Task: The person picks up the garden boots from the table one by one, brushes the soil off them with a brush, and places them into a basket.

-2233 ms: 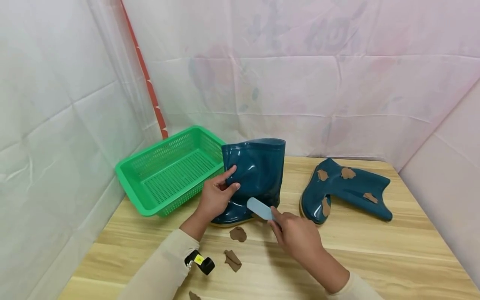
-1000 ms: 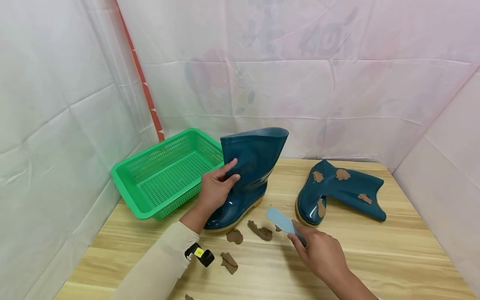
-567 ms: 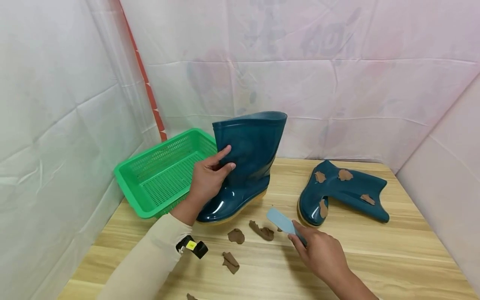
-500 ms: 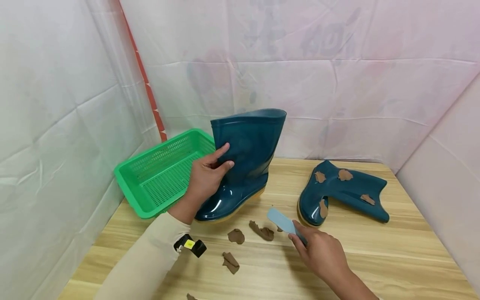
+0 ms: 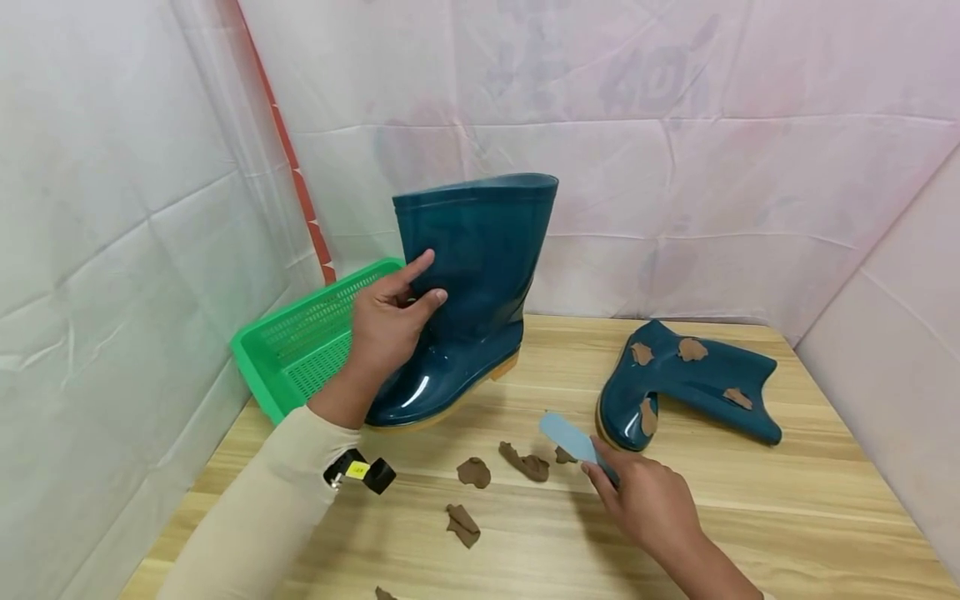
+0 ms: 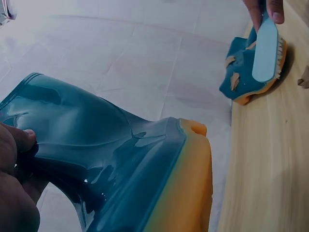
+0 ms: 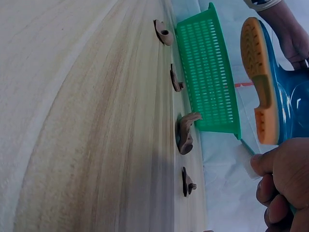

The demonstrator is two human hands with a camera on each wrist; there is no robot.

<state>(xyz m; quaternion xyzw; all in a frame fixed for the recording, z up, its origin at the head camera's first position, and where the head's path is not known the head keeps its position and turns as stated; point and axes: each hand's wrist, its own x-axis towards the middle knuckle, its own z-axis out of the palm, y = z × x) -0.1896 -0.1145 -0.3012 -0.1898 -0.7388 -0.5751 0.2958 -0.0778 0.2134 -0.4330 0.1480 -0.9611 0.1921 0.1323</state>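
My left hand (image 5: pixel 386 325) grips the shaft of a dark teal rubber boot (image 5: pixel 480 267), thumb on the near side. The boot is raised off the table, toe to the left, and its orange sole (image 7: pixel 258 72) shows in the right wrist view. In my right hand (image 5: pixel 648 500) is a scrubbing brush (image 5: pixel 567 435) with a pale blue back; white bristles (image 6: pixel 280 55) show in the left wrist view. The brush hangs low over the table, beside a second teal boot (image 5: pixel 697 379) that lies on its side with several brown patches stuck on it.
Several brown mud-like pieces (image 5: pixel 474 472) lie on the wooden table (image 5: pixel 750 517) between my arms. A green perforated basket (image 5: pixel 315 321) stands at the back left, partly behind the raised boot. White sheeting (image 5: pixel 750 183) encloses the back and sides.
My left hand has lifted the boot off the table and carried it up and left, over part of the basket. The right hand drew the brush away from it, then stayed nearly still.
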